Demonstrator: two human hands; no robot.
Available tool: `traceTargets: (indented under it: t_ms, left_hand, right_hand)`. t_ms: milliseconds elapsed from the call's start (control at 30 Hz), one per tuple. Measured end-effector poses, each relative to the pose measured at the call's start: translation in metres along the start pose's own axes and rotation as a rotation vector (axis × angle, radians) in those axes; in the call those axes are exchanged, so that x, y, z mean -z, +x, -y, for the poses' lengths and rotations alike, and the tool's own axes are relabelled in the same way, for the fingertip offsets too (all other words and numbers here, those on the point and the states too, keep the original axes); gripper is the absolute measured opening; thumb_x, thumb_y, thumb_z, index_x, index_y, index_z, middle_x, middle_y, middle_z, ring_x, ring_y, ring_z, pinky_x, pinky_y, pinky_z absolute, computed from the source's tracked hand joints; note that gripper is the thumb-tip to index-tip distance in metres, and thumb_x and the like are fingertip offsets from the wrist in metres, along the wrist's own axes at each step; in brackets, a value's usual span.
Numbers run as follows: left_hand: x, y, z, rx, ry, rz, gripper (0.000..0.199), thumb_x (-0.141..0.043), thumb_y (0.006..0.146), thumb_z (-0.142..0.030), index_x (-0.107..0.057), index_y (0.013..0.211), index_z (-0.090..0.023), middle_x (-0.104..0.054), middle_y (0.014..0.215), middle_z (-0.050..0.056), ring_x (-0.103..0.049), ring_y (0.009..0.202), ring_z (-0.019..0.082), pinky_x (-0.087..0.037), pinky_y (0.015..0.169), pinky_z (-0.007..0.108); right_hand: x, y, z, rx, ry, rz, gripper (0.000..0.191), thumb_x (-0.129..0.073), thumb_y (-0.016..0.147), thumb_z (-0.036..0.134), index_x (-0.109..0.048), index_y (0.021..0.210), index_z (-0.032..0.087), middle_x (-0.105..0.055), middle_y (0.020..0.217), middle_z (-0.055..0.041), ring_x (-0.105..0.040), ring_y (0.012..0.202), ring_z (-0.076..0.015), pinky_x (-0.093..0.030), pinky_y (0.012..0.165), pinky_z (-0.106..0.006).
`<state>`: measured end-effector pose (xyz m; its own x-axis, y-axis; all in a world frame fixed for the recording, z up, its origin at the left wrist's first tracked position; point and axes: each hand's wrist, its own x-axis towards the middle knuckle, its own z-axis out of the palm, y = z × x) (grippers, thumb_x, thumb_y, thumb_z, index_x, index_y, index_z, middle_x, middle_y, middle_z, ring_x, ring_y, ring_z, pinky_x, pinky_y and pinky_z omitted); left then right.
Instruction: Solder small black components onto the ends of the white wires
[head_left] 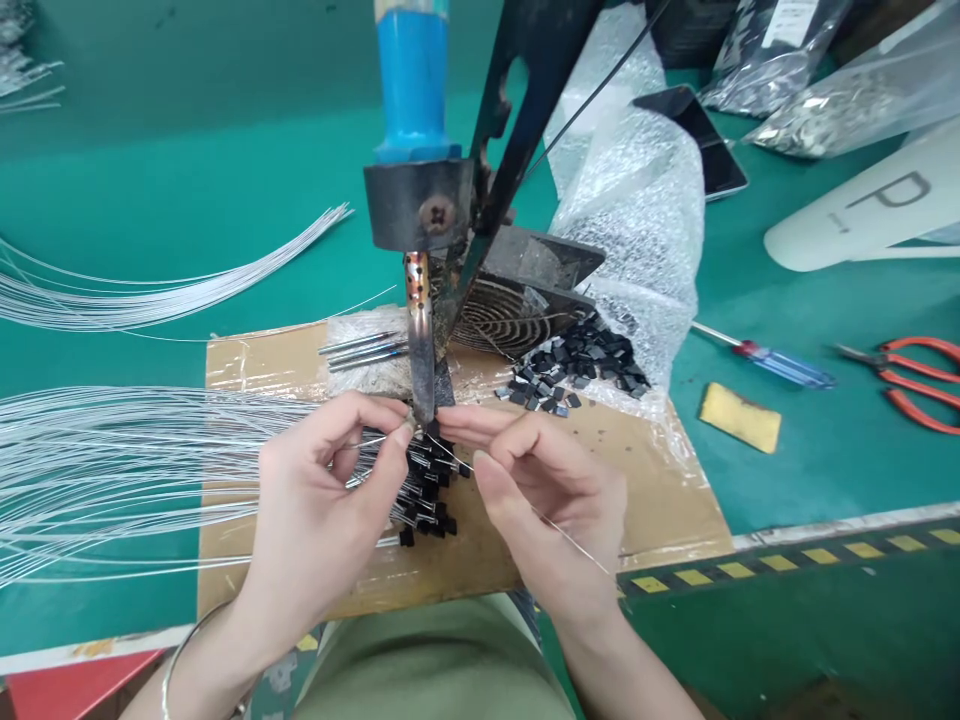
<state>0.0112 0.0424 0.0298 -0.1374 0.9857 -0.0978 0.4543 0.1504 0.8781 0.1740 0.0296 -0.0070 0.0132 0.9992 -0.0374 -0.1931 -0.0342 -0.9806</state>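
Observation:
The mounted soldering iron (422, 350) points straight down between my hands, its blue handle above a black clamp. My left hand (337, 470) is closed in a pinch just left of the tip, on a thin white wire (366, 442). To the right of the tip, my right hand (544, 490) is closed around a thin solder wire (574, 545), which runs up toward the tip. A small black connector (433, 428) sits by the tip near my right fingertips; what holds it is hidden. Under my hands lie several wires with black connectors (431, 490) on their ends.
Cardboard (645, 500) covers the work spot. Loose black connectors (585, 360) lie beside a black fan-like grille (510, 325). To the right are a yellow sponge (741, 417), a screwdriver (787, 366) and red-handled pliers (919, 375). White wire bundles (112, 440) extend left.

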Motion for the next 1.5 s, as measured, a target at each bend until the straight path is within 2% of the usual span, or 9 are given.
traceTargets:
  t_ms: [167,333,433,533,767,1067,1233,1500]
  left_hand:
    - [0.0009,-0.0015,0.0013,0.006,-0.003,0.000,0.011,-0.070,0.089,-0.015,-0.072,0.081,-0.022,-0.071,0.079,-0.003,-0.037,0.052,0.008,-0.029,0.050,0.027]
    - [0.0022,-0.0040,0.0018,-0.006,0.004,-0.005,0.011,-0.070,0.090,-0.017,-0.073,0.081,-0.023,-0.076,0.085,-0.001,-0.053,0.062,0.011,-0.034,0.054,0.028]
    - [0.0023,-0.0051,0.0022,-0.008,-0.002,-0.005,0.011,-0.070,0.091,-0.018,-0.073,0.082,-0.023,-0.077,0.089,0.000,-0.056,0.064,0.011,-0.034,0.054,0.027]
    - [0.0020,-0.0054,0.0025,-0.016,0.001,-0.012,0.011,-0.070,0.091,-0.017,-0.073,0.082,-0.023,-0.078,0.089,0.000,-0.053,0.061,0.010,-0.033,0.053,0.027]
    - [0.0004,-0.0013,0.0015,-0.004,0.006,-0.006,0.011,-0.070,0.089,-0.017,-0.071,0.079,-0.022,-0.075,0.083,-0.002,-0.036,0.051,0.008,-0.029,0.048,0.026]
    - [0.0008,-0.0021,-0.0006,-0.021,0.019,-0.008,0.010,-0.070,0.088,-0.017,-0.072,0.080,-0.022,-0.075,0.085,-0.002,-0.034,0.051,0.007,-0.029,0.047,0.025]
    - [0.0012,-0.0026,-0.0017,-0.049,0.038,-0.013,0.012,-0.070,0.088,-0.014,-0.071,0.079,-0.021,-0.073,0.081,-0.003,-0.027,0.049,0.006,-0.022,0.044,0.024]
    - [0.0019,-0.0041,-0.0005,-0.049,0.033,-0.017,0.011,-0.070,0.089,-0.015,-0.072,0.080,-0.021,-0.072,0.081,-0.004,-0.030,0.051,0.007,-0.027,0.046,0.023]
  right_hand:
    - [-0.0009,-0.0005,0.0009,0.012,-0.008,-0.003,0.023,-0.069,0.099,0.013,-0.065,0.079,0.024,-0.085,0.117,-0.0060,-0.082,0.110,-0.0227,-0.065,0.105,-0.039]
    - [-0.0013,-0.0010,0.0011,0.009,-0.017,-0.004,0.023,-0.070,0.097,0.012,-0.065,0.079,0.024,-0.085,0.118,-0.0062,-0.082,0.111,-0.0242,-0.065,0.104,-0.041]
    - [-0.0018,-0.0016,0.0012,0.010,-0.013,-0.005,0.023,-0.071,0.095,0.008,-0.066,0.080,0.025,-0.085,0.119,-0.0039,-0.082,0.111,-0.0221,-0.065,0.104,-0.037]
    - [-0.0022,-0.0020,0.0017,0.003,-0.015,-0.010,0.023,-0.071,0.095,0.008,-0.066,0.080,0.025,-0.085,0.118,-0.0043,-0.082,0.110,-0.0216,-0.065,0.103,-0.036]
    - [-0.0030,-0.0011,-0.0014,0.010,-0.008,-0.029,0.024,-0.070,0.097,0.011,-0.065,0.078,0.024,-0.085,0.115,-0.0061,-0.082,0.108,-0.0227,-0.066,0.101,-0.038]
    - [-0.0023,-0.0020,0.0007,0.006,-0.029,-0.020,0.023,-0.070,0.098,0.014,-0.064,0.078,0.024,-0.085,0.116,-0.0068,-0.082,0.108,-0.0228,-0.066,0.100,-0.036]
    - [-0.0027,-0.0025,0.0009,0.013,-0.026,-0.014,0.022,-0.072,0.098,0.013,-0.066,0.080,0.024,-0.085,0.116,-0.0046,-0.081,0.109,-0.0202,-0.064,0.102,-0.033]
    - [-0.0027,-0.0032,0.0013,0.016,-0.030,-0.013,0.022,-0.071,0.098,0.013,-0.066,0.080,0.025,-0.085,0.116,-0.0026,-0.081,0.110,-0.0179,-0.061,0.103,-0.030]
